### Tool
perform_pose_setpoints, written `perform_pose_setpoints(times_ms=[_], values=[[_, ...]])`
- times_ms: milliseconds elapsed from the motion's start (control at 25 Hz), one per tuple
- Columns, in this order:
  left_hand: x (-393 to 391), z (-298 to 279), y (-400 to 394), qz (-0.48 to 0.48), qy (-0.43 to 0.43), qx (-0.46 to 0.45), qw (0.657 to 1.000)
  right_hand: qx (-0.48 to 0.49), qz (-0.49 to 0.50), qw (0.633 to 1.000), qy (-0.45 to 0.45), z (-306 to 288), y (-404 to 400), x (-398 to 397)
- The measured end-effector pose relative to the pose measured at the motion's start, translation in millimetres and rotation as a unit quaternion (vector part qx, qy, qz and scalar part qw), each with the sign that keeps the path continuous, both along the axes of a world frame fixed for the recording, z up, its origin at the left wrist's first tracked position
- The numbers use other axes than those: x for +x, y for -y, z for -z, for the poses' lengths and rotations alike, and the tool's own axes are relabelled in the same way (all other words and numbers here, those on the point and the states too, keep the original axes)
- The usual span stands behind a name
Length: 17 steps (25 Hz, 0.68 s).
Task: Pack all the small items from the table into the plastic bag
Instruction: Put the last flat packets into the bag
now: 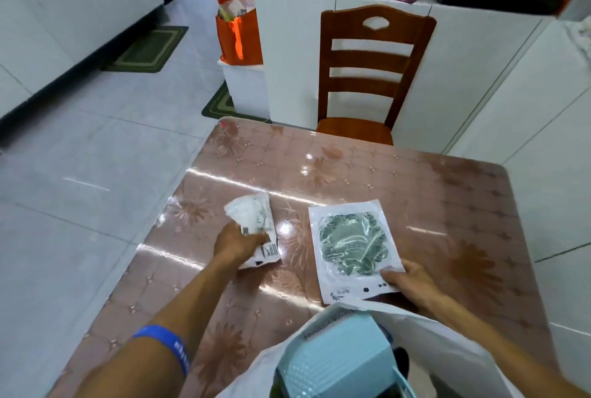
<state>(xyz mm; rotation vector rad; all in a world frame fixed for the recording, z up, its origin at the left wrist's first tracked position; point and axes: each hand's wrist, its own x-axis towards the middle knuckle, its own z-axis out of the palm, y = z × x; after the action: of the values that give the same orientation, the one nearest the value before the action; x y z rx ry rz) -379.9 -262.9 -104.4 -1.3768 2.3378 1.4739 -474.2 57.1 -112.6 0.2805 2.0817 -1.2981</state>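
Nearest, the white plastic bag (425,337) gapes at the table (447,193) edge, a pale blue pack (335,353) already inside. Two items remain: the left hand (236,242) clutches a crumpled white packet (256,215); the right hand (412,282) pinches the flat green-patterned packet (351,244), just beyond the bag.

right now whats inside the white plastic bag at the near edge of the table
The white plastic bag holds a stack of light blue packets, showing through its open mouth. A dark item sits beside them at the right. Anything deeper is hidden by the packets and the bag's wall.
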Motion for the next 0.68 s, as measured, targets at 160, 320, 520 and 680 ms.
perform_pose_setpoints(times_ms=[160, 320, 520, 680], values=[[60, -39, -18, -0.037, -0.036, 0.080, 0.995, -0.064, 0.029, 0.997, 0.023, -33, -7, 9], [119, -144, -18, -0.053, -0.125, 0.101, 0.986, -0.198, 0.126, 0.971, 0.041, -81, -52, 42], [171, -337, -68, 0.186, -0.271, 0.199, 0.923, -0.417, 0.196, 0.886, 0.050, -176, -133, 79], [180, -369, -148, 0.433, -0.152, 0.148, 0.876, -0.528, 0.151, 0.835, -0.033, -285, -155, 111]])
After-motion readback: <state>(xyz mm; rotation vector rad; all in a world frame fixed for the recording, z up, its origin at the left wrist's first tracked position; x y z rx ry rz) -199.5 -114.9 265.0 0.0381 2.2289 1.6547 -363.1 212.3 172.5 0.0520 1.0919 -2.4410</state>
